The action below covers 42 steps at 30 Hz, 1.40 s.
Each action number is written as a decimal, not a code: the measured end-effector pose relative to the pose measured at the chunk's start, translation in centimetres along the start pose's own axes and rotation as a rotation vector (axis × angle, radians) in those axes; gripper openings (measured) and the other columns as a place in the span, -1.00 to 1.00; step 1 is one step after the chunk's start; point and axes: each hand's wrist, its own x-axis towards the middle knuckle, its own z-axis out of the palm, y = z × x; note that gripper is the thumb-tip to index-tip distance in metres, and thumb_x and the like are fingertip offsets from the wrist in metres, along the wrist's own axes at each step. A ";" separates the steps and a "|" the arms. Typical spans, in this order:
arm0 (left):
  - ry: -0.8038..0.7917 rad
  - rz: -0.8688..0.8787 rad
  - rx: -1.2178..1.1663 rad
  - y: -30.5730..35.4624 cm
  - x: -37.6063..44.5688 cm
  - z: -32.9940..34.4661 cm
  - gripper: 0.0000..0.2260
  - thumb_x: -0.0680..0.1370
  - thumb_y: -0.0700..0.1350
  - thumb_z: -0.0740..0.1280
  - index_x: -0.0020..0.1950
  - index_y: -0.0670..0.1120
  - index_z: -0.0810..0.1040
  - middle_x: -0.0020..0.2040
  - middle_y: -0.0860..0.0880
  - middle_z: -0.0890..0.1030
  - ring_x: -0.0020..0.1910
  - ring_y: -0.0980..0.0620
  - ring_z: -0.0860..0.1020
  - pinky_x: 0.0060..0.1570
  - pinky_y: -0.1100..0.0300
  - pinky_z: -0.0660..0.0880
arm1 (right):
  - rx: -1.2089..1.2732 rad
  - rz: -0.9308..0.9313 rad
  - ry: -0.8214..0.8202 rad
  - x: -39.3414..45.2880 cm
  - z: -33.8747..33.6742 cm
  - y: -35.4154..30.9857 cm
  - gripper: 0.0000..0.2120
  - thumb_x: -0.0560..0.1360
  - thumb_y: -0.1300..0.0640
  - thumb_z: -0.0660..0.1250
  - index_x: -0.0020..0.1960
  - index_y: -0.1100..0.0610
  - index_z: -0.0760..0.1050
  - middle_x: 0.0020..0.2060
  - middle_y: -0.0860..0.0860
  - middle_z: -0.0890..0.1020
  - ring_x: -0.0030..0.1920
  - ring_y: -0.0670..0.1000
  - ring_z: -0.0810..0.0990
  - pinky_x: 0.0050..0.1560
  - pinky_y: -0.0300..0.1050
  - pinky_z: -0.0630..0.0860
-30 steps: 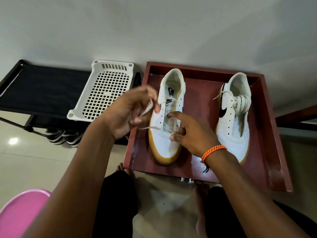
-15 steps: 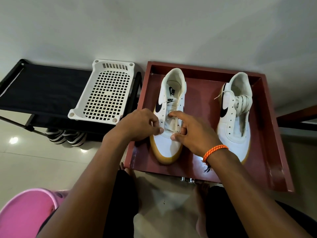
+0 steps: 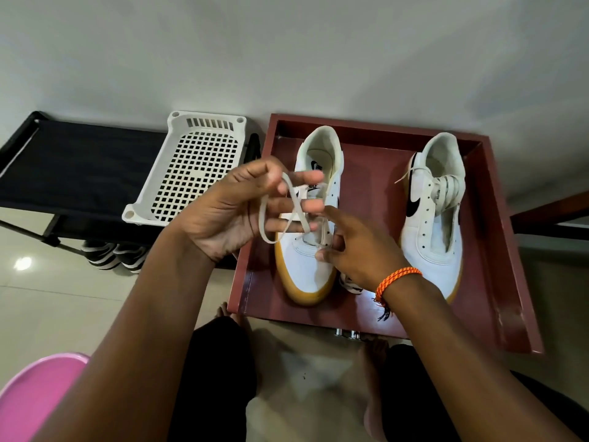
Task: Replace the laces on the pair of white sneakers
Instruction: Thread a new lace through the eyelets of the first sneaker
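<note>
White lace (image 3: 288, 215), one strand, looped across the left hand (image 3: 236, 208), palm up, fingers (image 3: 306, 178) partly spread with the loop draped over them and caught near the thumb. Right hand (image 3: 353, 247): forefinger extended toward the lace, remaining fingers curled at the eyelets of the near sneaker (image 3: 310, 237), pinching the strand where it enters; orange bracelet (image 3: 396, 279) on that wrist. Sneakers, two, white with tan soles, toes toward the person, on one red tray (image 3: 497, 250); second sneaker (image 3: 432, 218) well apart to the right, its lace bunched at the tongue. Also: one white basket (image 3: 191, 167), one black rack (image 3: 73, 161).
</note>
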 end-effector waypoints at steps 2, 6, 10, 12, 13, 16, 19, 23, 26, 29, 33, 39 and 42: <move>-0.200 0.071 -0.321 0.1 -0.2 -0.2 -0.87 0.69 -0.20 0.30 0.01 -0.25 0.56 0.44 -0.28 0.55 0.22 -0.35 0.69 0.18 -0.40 0.61 | 0.009 0.003 -0.010 0.1 -0.1 0.1 -0.34 0.49 0.06 0.57 0.48 -0.27 0.40 -0.29 -0.20 0.46 -0.11 -0.05 0.54 -0.01 -0.05 0.53; -0.288 0.043 -0.677 1.0 -0.2 -0.3 -0.83 0.75 -0.21 0.22 0.10 -0.29 0.52 0.26 -0.33 0.61 -0.30 -0.17 0.70 -0.34 0.05 0.68 | -0.024 -0.012 -0.024 0.0 -0.1 -0.1 -0.35 0.51 0.05 0.55 0.49 -0.27 0.38 -0.27 -0.22 0.42 -0.05 -0.05 0.54 0.03 -0.05 0.53; 0.400 -0.229 0.598 -0.8 0.8 -1.3 -0.77 0.73 0.00 0.27 0.10 -0.17 0.50 -0.10 -0.19 0.73 -0.56 0.05 0.41 -0.54 0.27 0.35 | -0.022 -0.011 0.021 -0.2 -0.2 0.0 -0.48 0.47 0.04 0.59 0.36 -0.26 0.55 -0.24 -0.19 0.43 -0.09 -0.07 0.51 -0.08 -0.13 0.41; 0.458 -0.417 1.211 -2.7 1.2 -1.9 -0.66 0.66 0.26 0.32 0.01 -0.02 0.58 -0.10 -0.06 0.74 -0.29 0.02 0.61 -0.22 0.10 0.58 | -0.060 -0.035 0.042 -0.3 -0.3 -0.3 -0.62 0.46 0.02 0.60 0.22 -0.23 0.63 -0.16 -0.16 0.45 -0.09 -0.06 0.54 -0.10 -0.10 0.47; 0.432 -0.488 1.362 -3.3 1.3 -2.0 -0.61 0.60 0.37 0.33 -0.06 0.05 0.59 -0.13 0.01 0.72 -0.18 0.02 0.66 -0.09 0.04 0.60 | -0.075 -0.045 0.054 -0.3 -0.4 -0.5 -0.70 0.46 0.01 0.60 0.14 -0.20 0.64 -0.13 -0.16 0.45 -0.10 -0.07 0.54 -0.12 -0.10 0.48; 0.362 -0.515 1.475 -3.6 1.5 -1.8 -0.62 0.53 0.37 0.43 -0.16 0.07 0.65 -0.21 0.11 0.65 -0.15 0.05 0.64 -0.05 0.02 0.60 | -0.114 -0.068 0.061 -0.4 -0.4 -1.1 -0.82 0.49 0.05 0.56 0.02 -0.13 0.61 -0.09 -0.15 0.40 -0.10 -0.09 0.50 -0.16 -0.10 0.47; 0.257 -0.412 1.371 -3.4 1.5 -1.2 -0.80 0.62 0.08 0.48 -0.14 0.01 0.71 -0.17 0.12 0.64 -0.16 0.15 0.59 -0.04 0.09 0.54 | -0.102 -0.072 0.072 -0.4 -0.3 -1.0 -0.85 0.52 0.12 0.47 0.04 -0.09 0.64 -0.08 -0.11 0.41 -0.08 -0.04 0.49 -0.13 -0.09 0.48; 0.321 -0.303 1.263 -3.5 1.4 -1.6 -0.78 0.66 -0.05 0.43 -0.19 0.00 0.70 -0.24 0.13 0.68 -0.24 0.25 0.60 -0.10 0.17 0.52 | -0.075 -0.059 0.094 -0.2 -0.4 -0.8 -0.86 0.53 0.12 0.44 0.03 -0.10 0.67 -0.11 -0.10 0.45 -0.12 -0.05 0.49 -0.16 -0.11 0.43; 0.334 -0.274 1.132 -3.4 1.4 -1.7 -0.76 0.70 -0.08 0.38 -0.15 -0.07 0.67 -0.18 0.08 0.75 -0.23 0.09 0.63 -0.10 0.07 0.61 | -0.049 -0.051 0.145 -0.1 -0.7 -0.6 -0.91 0.57 0.10 0.42 -0.01 -0.08 0.65 -0.13 -0.09 0.51 -0.11 -0.05 0.53 -0.14 -0.09 0.47; 0.350 -0.289 0.929 -3.0 1.5 -1.3 -0.74 0.73 -0.13 0.32 -0.03 -0.31 0.60 -0.08 -0.10 0.78 -0.19 -0.01 0.61 -0.17 0.12 0.55 | 0.028 -0.039 0.230 0.2 -1.4 0.0 -0.89 0.61 0.16 0.35 -0.07 -0.01 0.56 -0.20 -0.09 0.62 -0.18 -0.05 0.60 -0.11 0.02 0.59; 0.313 -0.303 0.712 -1.9 1.2 -0.7 -0.69 0.75 -0.12 0.28 -0.10 -0.31 0.53 0.01 -0.18 0.78 0.05 -0.22 0.70 -0.01 0.06 0.52 | 0.143 0.011 0.238 0.4 -1.9 0.7 -0.85 0.64 0.18 0.34 -0.07 -0.01 0.58 -0.22 -0.10 0.69 -0.19 -0.06 0.68 -0.08 0.07 0.65; 0.350 -0.335 0.807 -2.4 1.6 -0.5 -0.71 0.74 -0.10 0.31 -0.08 -0.27 0.60 -0.17 -0.16 0.73 -0.14 -0.12 0.61 -0.02 0.02 0.51 | 0.074 -0.139 0.164 -0.2 -1.3 -0.3 -0.83 0.51 0.17 0.47 -0.01 -0.09 0.63 -0.14 -0.14 0.50 -0.15 -0.09 0.52 -0.13 0.00 0.57; 0.416 -0.309 0.906 -2.6 1.6 -1.0 -0.69 0.72 -0.06 0.33 -0.16 -0.16 0.62 -0.19 -0.30 0.68 -0.21 -0.22 0.65 -0.14 0.04 0.59 | -0.099 -0.167 0.088 -0.6 -0.4 -1.0 -0.84 0.49 0.03 0.52 0.03 -0.11 0.59 -0.11 -0.15 0.42 -0.03 -0.07 0.44 -0.10 -0.04 0.45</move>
